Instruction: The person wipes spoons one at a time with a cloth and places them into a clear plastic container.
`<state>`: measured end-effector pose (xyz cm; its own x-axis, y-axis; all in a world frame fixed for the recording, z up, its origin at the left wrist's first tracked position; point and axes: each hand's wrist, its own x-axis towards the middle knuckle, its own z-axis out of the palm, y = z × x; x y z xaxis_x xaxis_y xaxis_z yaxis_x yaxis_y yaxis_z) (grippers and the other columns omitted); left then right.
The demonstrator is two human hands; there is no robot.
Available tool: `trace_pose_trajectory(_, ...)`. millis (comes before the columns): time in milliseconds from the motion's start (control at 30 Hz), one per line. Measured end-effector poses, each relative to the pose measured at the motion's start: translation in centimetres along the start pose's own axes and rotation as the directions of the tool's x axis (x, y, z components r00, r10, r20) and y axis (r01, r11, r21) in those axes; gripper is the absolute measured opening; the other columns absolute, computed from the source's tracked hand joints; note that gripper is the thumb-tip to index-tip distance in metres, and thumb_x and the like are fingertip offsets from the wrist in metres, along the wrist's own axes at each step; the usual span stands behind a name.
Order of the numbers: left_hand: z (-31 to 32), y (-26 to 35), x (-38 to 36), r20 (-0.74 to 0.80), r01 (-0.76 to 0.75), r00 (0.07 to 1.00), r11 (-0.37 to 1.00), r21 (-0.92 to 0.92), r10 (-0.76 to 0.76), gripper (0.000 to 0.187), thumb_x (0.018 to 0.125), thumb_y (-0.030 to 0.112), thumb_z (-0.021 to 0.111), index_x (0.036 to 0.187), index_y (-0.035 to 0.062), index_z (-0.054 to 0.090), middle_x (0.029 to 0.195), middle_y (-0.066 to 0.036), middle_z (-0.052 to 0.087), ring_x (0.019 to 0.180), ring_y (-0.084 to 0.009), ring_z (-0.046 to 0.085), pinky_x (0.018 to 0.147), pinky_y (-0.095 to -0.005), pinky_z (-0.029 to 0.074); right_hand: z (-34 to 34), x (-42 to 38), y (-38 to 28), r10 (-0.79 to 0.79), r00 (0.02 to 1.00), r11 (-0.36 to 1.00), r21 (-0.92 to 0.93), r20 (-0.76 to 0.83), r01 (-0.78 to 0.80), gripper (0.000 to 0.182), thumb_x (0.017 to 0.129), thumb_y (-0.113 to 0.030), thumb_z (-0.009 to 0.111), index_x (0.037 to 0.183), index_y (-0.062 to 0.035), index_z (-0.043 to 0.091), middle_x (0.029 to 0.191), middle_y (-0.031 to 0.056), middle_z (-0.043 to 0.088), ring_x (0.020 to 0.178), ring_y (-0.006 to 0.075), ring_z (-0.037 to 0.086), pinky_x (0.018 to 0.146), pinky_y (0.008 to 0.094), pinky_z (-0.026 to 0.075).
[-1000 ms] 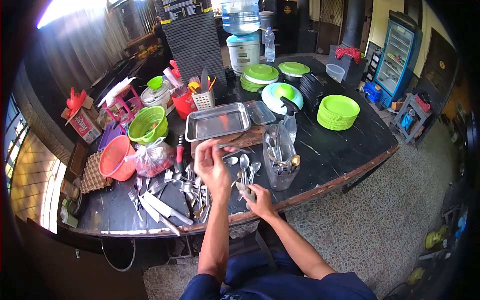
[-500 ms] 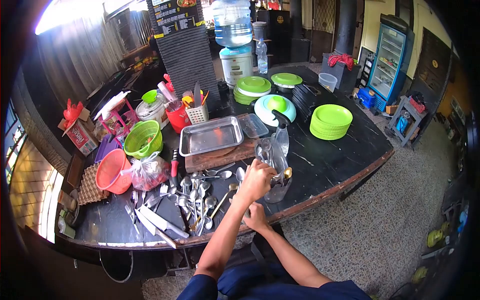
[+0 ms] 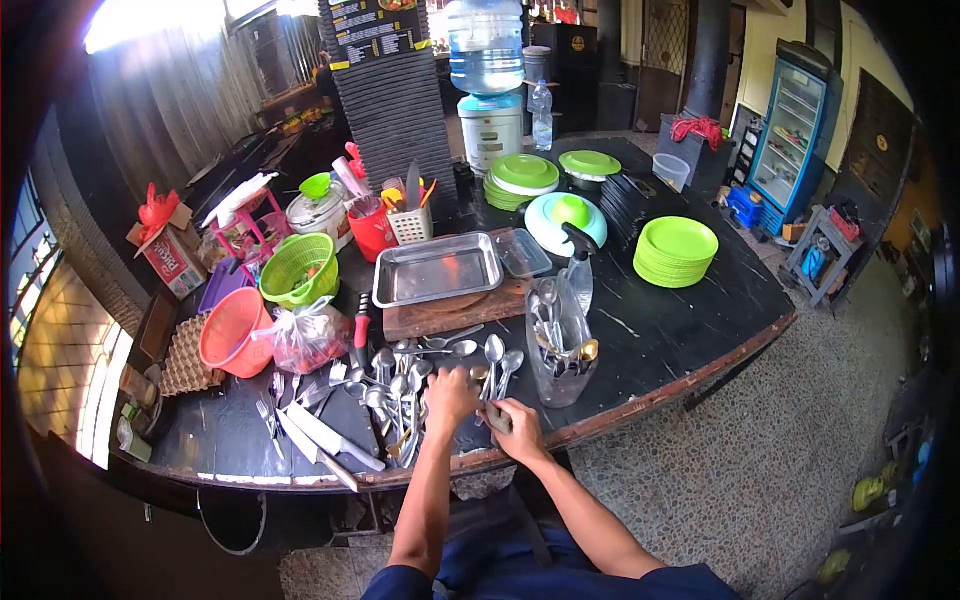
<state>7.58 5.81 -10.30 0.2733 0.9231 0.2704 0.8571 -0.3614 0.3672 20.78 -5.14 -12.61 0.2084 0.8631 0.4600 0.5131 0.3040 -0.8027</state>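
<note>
My left hand (image 3: pixel 452 400) is over the right side of a pile of spoons (image 3: pixel 398 388), fingers bent down and their tips hidden, so whether it grips one cannot be told. Close beside it, my right hand (image 3: pixel 521 434) is closed round a greyish-brown cloth (image 3: pixel 497 417). Just beyond both hands lie two silver spoons (image 3: pixel 494 348), bowls pointing away, and a gold spoon (image 3: pixel 478 373). To the right stands a clear plastic container (image 3: pixel 562 388) holding several upright spoons and a gold-ended piece. A clear spray bottle (image 3: pixel 579 280) with a black trigger is right behind it.
Knives (image 3: pixel 325 436) and forks (image 3: pixel 268 425) lie at the left front. Behind the cutlery are a metal tray (image 3: pixel 438 268) on a wooden board (image 3: pixel 450 316), a red-handled tool (image 3: pixel 361 325) and plastic baskets (image 3: pixel 235 335). Green plates (image 3: pixel 676 252) are stacked at the right.
My left hand has left the clear container and moved left and down to the spoon pile. My right hand stays near the table edge with the cloth. The view has shifted slightly.
</note>
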Motion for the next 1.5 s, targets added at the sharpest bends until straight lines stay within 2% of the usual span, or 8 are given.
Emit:
trace_pose_trajectory(533, -0.9, -2.1, -0.5, -0.207, 0.042, 0.974, 0.973, -0.227, -0.09, 0.01, 0.09, 0.008, 0.064, 0.097, 0.0013, 0.065, 0.083, -0.024, 0.07, 0.077, -0.0445, 0.069, 0.068, -0.052, 0.054, 0.2, 0.1, -0.4, 0.03, 1.0, 0.999, 0.013, 0.009, -0.03, 0.029, 0.08, -0.007, 0.08, 0.107, -0.0031, 0.073, 0.093, 0.0151, 0.072, 0.08, 0.0319, 0.072, 0.07, 0.0373, 0.054)
trace_pose_trajectory(667, -1.8, -2.5, -0.2, -0.219, 0.012, 0.961, 0.816, -0.578, -0.169, 0.013, 0.096, 0.007, 0.061, 0.107, 0.0002, 0.065, 0.083, -0.016, 0.071, 0.07, -0.0293, 0.073, 0.06, -0.0392, 0.054, 0.2, 0.2, -0.8, 0.05, 0.999, 0.999, -0.019, -0.001, -0.05, 0.026, 0.082, -0.012, 0.081, 0.105, -0.0021, 0.074, 0.089, 0.0143, 0.071, 0.075, 0.0295, 0.07, 0.067, 0.0355, 0.053)
trace_pose_trajectory(733, -4.3, -1.3, -0.7, 0.124, 0.17, 0.971, 0.225, -0.959, -0.204, 0.021, 0.101, 0.007, 0.058, 0.12, 0.0001, 0.062, 0.087, -0.011, 0.07, 0.07, -0.0186, 0.072, 0.056, -0.0305, 0.052, 0.6, 0.3, 0.1, 0.041, 0.998, 0.999, 0.01, -0.047, -0.04, 0.027, 0.084, -0.018, 0.082, 0.103, 0.0002, 0.074, 0.086, 0.0143, 0.073, 0.071, 0.0248, 0.07, 0.065, 0.0343, 0.053)
trace_pose_trajectory(967, -8.5, 1.2, -3.1, 0.196, 0.178, 0.957, -0.1, -0.979, -0.213, 0.029, 0.106, 0.012, 0.056, 0.132, 0.002, 0.06, 0.078, 0.0, 0.057, 0.056, -0.005, 0.042, 0.048, -0.0214, 0.033, 0.0, 2.5, -2.2, 0.412, 0.89, 0.9, 0.237, -0.194, -0.365, 0.035, 0.089, -0.028, 0.08, 0.106, 0.0016, 0.073, 0.091, 0.0114, 0.075, 0.088, 0.015, 0.069, 0.076, 0.0309, 0.052)
trace_pose_trajectory(1133, -9.6, 2.5, -4.5, 0.254, 0.235, 0.963, -0.18, -0.955, -0.091, 0.027, 0.107, 0.013, 0.052, 0.132, 0.0041, 0.061, 0.077, 0.002, 0.054, 0.055, -0.0039, 0.04, 0.048, -0.0202, 0.03, -2.3, 5.6, -8.7, -0.076, 0.957, 0.987, 0.112, -0.28, 0.111, 0.026, 0.097, -0.015, 0.068, 0.119, -0.0012, 0.07, 0.108, 0.0148, 0.073, 0.093, 0.0236, 0.071, 0.082, 0.033, 0.053)
trace_pose_trajectory(1267, -9.0, 4.1, -5.2, 0.259, 0.263, 0.957, 0.015, -0.965, -0.128, 0.024, 0.108, 0.009, 0.045, 0.126, 0.0033, 0.06, 0.08, 0.001, 0.057, 0.054, -0.0024, 0.04, 0.047, -0.0197, 0.031, -2.9, 7.1, -10.7, -0.463, 0.881, 0.881, -0.158, -0.098, 0.446, 0.036, 0.083, -0.002, 0.071, 0.119, -0.0019, 0.072, 0.116, 0.014, 0.071, 0.1, 0.0324, 0.07, 0.089, 0.0409, 0.055)
trace_pose_trajectory(1333, -8.4, 5.0, -5.2, -0.174, -0.092, 0.975, 0.466, -0.88, -0.136, 0.021, 0.102, 0.005, 0.05, 0.117, -0.0038, 0.062, 0.08, 0.001, 0.061, 0.061, -0.0083, 0.053, 0.054, -0.026, 0.042, -2.8, 7.3, -9.4, -0.51, 0.86, 0.833, -0.255, -0.011, 0.491, 0.045, 0.077, -0.003, 0.071, 0.121, -0.0051, 0.073, 0.119, 0.0121, 0.071, 0.099, 0.0332, 0.069, 0.086, 0.0423, 0.055)
trace_pose_trajectory(1500, -9.3, 4.1, -6.2, -0.002, 0.108, 0.987, 0.672, -0.732, -0.161, 0.024, 0.101, 0.007, 0.052, 0.115, -0.0069, 0.065, 0.069, -0.004, 0.06, 0.064, -0.0098, 0.056, 0.057, -0.0292, 0.045, -2.6, 7.9, -7.1, -0.555, 0.832, 0.785, -0.342, -0.019, 0.516, 0.038, 0.079, -0.006, 0.069, 0.117, -0.0086, 0.076, 0.119, 0.0074, 0.072, 0.093, 0.0282, 0.068, 0.081, 0.0391, 0.054)
